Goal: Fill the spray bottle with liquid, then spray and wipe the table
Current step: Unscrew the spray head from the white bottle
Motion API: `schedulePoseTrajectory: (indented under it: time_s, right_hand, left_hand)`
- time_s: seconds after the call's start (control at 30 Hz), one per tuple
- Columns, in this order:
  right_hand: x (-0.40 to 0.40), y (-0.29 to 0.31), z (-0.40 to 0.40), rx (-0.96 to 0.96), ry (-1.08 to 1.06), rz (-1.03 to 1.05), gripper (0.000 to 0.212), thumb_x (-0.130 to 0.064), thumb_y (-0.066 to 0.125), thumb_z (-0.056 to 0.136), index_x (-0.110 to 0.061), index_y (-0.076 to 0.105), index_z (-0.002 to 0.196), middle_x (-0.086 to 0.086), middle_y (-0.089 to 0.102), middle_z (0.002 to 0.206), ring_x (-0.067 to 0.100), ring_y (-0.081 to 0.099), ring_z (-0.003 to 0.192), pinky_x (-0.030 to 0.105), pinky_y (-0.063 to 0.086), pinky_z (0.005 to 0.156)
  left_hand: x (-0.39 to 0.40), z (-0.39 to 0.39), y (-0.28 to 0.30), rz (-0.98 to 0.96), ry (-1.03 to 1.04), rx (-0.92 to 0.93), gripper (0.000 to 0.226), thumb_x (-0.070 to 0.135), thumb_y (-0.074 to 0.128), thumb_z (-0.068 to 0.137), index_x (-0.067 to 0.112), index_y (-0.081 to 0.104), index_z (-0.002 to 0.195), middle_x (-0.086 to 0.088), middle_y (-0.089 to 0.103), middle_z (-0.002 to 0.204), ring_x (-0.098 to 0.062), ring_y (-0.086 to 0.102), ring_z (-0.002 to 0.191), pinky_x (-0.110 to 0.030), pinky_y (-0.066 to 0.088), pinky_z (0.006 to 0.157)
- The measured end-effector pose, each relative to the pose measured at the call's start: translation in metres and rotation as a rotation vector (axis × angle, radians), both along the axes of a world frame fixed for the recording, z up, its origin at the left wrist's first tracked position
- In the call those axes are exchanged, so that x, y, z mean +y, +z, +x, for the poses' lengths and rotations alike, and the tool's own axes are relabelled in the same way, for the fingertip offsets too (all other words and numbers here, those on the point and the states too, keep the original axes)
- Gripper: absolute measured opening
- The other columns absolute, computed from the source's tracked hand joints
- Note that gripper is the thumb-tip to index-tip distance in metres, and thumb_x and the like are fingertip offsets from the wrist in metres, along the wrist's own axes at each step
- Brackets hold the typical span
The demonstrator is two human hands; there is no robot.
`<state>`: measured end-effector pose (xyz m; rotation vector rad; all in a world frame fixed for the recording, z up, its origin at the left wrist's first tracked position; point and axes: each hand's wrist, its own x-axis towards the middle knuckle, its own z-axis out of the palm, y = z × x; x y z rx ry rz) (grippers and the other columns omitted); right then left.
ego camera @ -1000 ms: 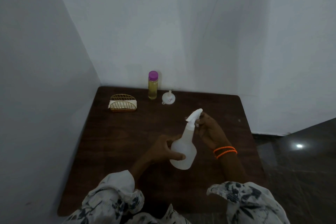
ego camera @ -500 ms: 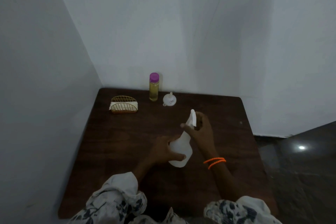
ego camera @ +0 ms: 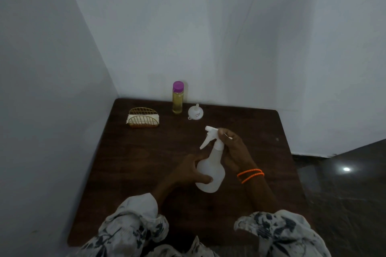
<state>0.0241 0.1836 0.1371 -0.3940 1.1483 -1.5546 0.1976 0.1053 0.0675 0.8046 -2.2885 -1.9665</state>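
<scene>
Spray bottle [ego camera: 210, 171] upright near the middle of the dark counter [ego camera: 129, 165], gripped round its belly by left hand [ego camera: 188, 171] — thumb across the front. Right hand [ego camera: 234, 150], fingers [ego camera: 224, 131] curled round the white spray head. At the far edge: yellow-liquid bottle [ego camera: 177, 100] with purple cap, white funnel [ego camera: 195, 112] just right of it — gold wire napkin holder [ego camera: 143, 118] further left.
</scene>
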Motion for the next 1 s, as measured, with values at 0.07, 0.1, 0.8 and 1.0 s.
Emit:
schedulePoseTrajectory:
  time_s: [0.07,0.1,0.8,1.0]
  right_hand:
    - [-0.002,-0.002,0.004,0.034,-0.070,0.048,0.047,-0.030,0.078,0.081,-0.011,0.065,0.121,0.020,0.066,0.129,0.026,0.069,0.109,0.038,0.059,0.089]
    - [-0.005,-0.002,0.006,0.140,-0.116,0.119,0.060,-0.031,0.082,0.077,-0.013,0.059,0.129,0.020,0.063,0.132,0.027,0.068,0.111,0.039,0.058,0.090]
    - [-0.004,0.008,-0.006,0.457,-0.265,0.362,0.042,0.004,0.072,0.085,-0.007,0.058,0.124,0.012,0.070,0.109,0.020,0.071,0.091,0.019,0.056,0.061]
    - [0.005,0.006,-0.019,0.591,-0.110,0.319,0.023,-0.015,0.081,0.084,-0.016,0.076,0.106,0.000,0.078,0.095,0.008,0.074,0.088,0.020,0.056,0.069]
  left_hand:
    - [0.001,-0.001,-0.004,-0.007,0.043,-0.016,0.072,0.041,0.092,0.070,0.038,0.061,0.135,0.016,0.070,0.128,-0.002,0.066,0.118,-0.040,0.058,0.101]
    - [0.002,-0.001,-0.006,-0.023,0.066,-0.034,0.075,0.045,0.093,0.068,0.038,0.060,0.135,0.016,0.069,0.128,0.000,0.066,0.117,-0.040,0.058,0.101]
    - [-0.007,0.004,-0.013,0.029,0.154,-0.059,0.084,0.041,0.094,0.066,0.030,0.059,0.141,0.011,0.072,0.127,-0.007,0.069,0.116,-0.044,0.059,0.099]
    - [-0.011,0.004,-0.014,0.026,0.152,-0.039,0.087,0.038,0.094,0.067,0.029,0.056,0.144,0.008,0.070,0.132,-0.009,0.067,0.120,-0.045,0.058,0.101]
